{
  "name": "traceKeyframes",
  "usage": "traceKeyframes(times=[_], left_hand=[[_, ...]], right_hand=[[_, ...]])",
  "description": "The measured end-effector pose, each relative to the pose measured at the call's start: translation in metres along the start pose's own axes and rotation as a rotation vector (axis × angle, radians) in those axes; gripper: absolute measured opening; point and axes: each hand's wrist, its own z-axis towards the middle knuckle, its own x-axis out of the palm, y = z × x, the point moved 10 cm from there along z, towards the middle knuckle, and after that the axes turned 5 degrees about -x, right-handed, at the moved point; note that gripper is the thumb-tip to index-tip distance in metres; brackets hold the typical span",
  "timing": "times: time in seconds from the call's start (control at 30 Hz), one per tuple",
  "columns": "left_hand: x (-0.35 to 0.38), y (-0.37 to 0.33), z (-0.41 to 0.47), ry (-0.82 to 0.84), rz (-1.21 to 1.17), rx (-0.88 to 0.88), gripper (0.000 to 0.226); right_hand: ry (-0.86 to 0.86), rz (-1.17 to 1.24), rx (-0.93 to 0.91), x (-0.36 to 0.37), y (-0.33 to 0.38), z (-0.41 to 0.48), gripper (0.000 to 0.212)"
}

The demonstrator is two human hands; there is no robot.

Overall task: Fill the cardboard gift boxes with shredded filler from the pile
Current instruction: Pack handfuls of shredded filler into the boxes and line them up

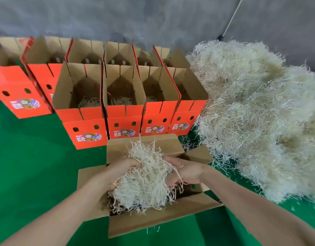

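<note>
Left hand (pixel 117 172): nearest me, on the left of a clump of filler (pixel 146 176), fingers curled into the strands and gripping them.
Right hand (pixel 186 172): on the clump's right side, fingers curled round the strands, gripping too.
Clump of filler: pale shredded strands, held between both hands right over the open box (pixel 153 222), its lower strands hanging into the box mouth.
Open box: plain brown inside, four flaps spread outward, standing on the green floor (pixel 38 148).
Pile (pixel 250 112): big pale heap of shredded filler on the right, running from near to far, loose strands scattered at its edge.
Orange boxes (pixel 124 125): a row of four just beyond the open box, tops open; three show a little filler at the bottom, the rightmost I cannot tell.
Far boxes (pixel 85 54): more open ones behind that row and off to the left.
</note>
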Motion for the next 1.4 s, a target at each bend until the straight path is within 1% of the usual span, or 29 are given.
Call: traceKeyframes(times=[0.1,0.17,0.2,0.23,0.27,0.3,0.33,0.37,0.4,0.5,0.53,0.6,0.67,0.73,0.77,0.83,0.87,0.9,0.93,0.97,1.0,1.03,1.13,1.2,1.23,1.27,1.3,1.37,1.4], left_hand=[[-0.014,-0.008,0.003,-0.118,0.026,0.056,0.037],[-0.020,-0.012,-0.003,-0.170,-0.002,0.090,0.039],[-0.020,-0.013,-0.006,-0.164,-0.009,0.099,0.047],[-0.015,-0.012,-0.008,-0.117,-0.016,0.088,0.064],[-0.007,-0.008,-0.009,-0.045,-0.001,0.058,0.085],[0.006,-0.006,-0.011,0.054,0.050,0.034,0.097],[0.019,-0.007,-0.019,0.139,0.116,0.031,0.093],[0.031,-0.011,-0.023,0.185,0.171,0.052,0.079],[0.039,-0.017,-0.023,0.189,0.221,0.102,0.065],[0.045,-0.029,-0.015,0.130,0.265,0.255,0.040],[0.038,-0.029,-0.015,0.095,0.281,0.260,0.036],[0.016,-0.021,-0.011,0.009,0.278,0.200,0.033],[-0.008,-0.006,-0.007,-0.081,0.233,0.093,0.045],[-0.018,0.005,-0.005,-0.118,0.199,0.011,0.068],[-0.019,0.007,-0.004,-0.114,0.169,-0.011,0.078],[-0.008,0.008,-0.004,-0.050,0.080,-0.029,0.091],[0.003,0.008,-0.005,0.008,0.051,-0.049,0.090],[0.014,0.009,-0.006,0.062,0.036,-0.071,0.080],[0.024,0.006,-0.008,0.089,0.045,-0.069,0.065],[0.030,0.002,-0.007,0.091,0.057,-0.046,0.047],[0.033,-0.002,-0.006,0.066,0.057,-0.005,0.037],[0.030,-0.005,-0.004,0.022,0.052,0.025,0.037],[0.006,-0.004,-0.002,-0.126,0.006,0.036,0.056],[-0.010,0.002,-0.002,-0.136,-0.064,0.020,0.076],[-0.015,0.006,-0.003,-0.128,-0.087,0.006,0.085],[-0.022,0.010,-0.002,-0.123,-0.116,-0.004,0.091],[-0.030,0.012,-0.004,-0.137,-0.152,-0.003,0.091],[-0.045,0.017,-0.005,-0.200,-0.221,-0.019,0.088],[-0.049,0.021,-0.003,-0.211,-0.240,-0.029,0.093]], right_hand=[[-0.058,-0.074,-0.002,-0.016,-0.007,0.002,0.092],[-0.079,-0.084,-0.015,-0.027,-0.010,0.000,0.075],[-0.077,-0.061,-0.024,-0.029,-0.008,-0.001,0.060],[-0.083,-0.033,-0.036,-0.030,-0.009,0.000,0.051],[-0.097,-0.018,-0.051,-0.031,-0.007,0.002,0.047],[-0.110,-0.015,-0.067,-0.029,-0.005,0.005,0.047],[-0.108,-0.009,-0.094,-0.024,-0.002,0.008,0.049],[-0.095,0.010,-0.126,-0.016,0.001,0.012,0.053],[-0.082,0.038,-0.154,-0.008,0.002,0.016,0.058],[-0.093,0.069,-0.155,-0.004,-0.001,0.017,0.068],[-0.096,0.061,-0.142,-0.009,-0.003,0.014,0.071],[-0.103,0.041,-0.102,-0.026,-0.012,0.008,0.077],[-0.140,0.051,-0.055,-0.046,-0.022,0.000,0.078],[-0.175,0.090,-0.041,-0.057,-0.028,-0.002,0.085],[-0.191,0.092,-0.036,-0.058,-0.030,-0.001,0.083],[-0.200,0.109,-0.043,-0.051,-0.024,0.003,0.071],[-0.174,0.156,-0.065,-0.041,-0.019,0.008,0.063],[-0.129,0.200,-0.101,-0.029,-0.014,0.014,0.053],[-0.081,0.229,-0.142,-0.016,-0.006,0.017,0.042],[-0.047,0.244,-0.166,-0.005,0.000,0.020,0.035],[-0.027,0.264,-0.174,0.002,0.003,0.021,0.035],[-0.009,0.269,-0.177,0.006,0.003,0.022,0.037],[0.011,0.183,-0.179,-0.001,-0.001,0.016,0.057],[-0.026,0.095,-0.136,-0.021,-0.010,0.010,0.078],[-0.030,0.060,-0.120,-0.032,-0.014,0.007,0.084],[-0.032,0.028,-0.104,-0.042,-0.018,0.002,0.083],[-0.049,-0.010,-0.087,-0.053,-0.022,-0.002,0.079],[-0.145,-0.115,-0.058,-0.074,-0.026,-0.009,0.063],[-0.193,-0.162,-0.066,-0.080,-0.025,-0.011,0.057]])
